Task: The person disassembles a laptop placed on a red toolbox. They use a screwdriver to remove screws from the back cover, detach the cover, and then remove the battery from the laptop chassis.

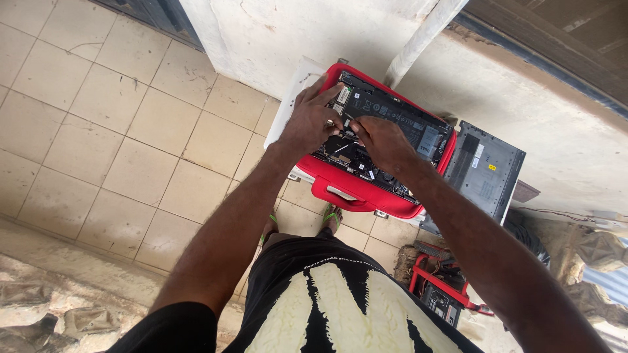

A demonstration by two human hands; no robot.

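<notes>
Both hands work inside an opened black laptop base (386, 131) lying on a red suitcase (356, 186).
White rectangular labels sit on its battery; left hand (309, 123) and right hand (383, 140) press down with fingers spread, gripping nothing.

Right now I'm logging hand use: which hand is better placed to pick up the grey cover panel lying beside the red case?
Right hand, probably: the grey cover panel lies on its side.

Beige tile floor (111, 131), white wall (275, 33) w/ daylight.
</notes>
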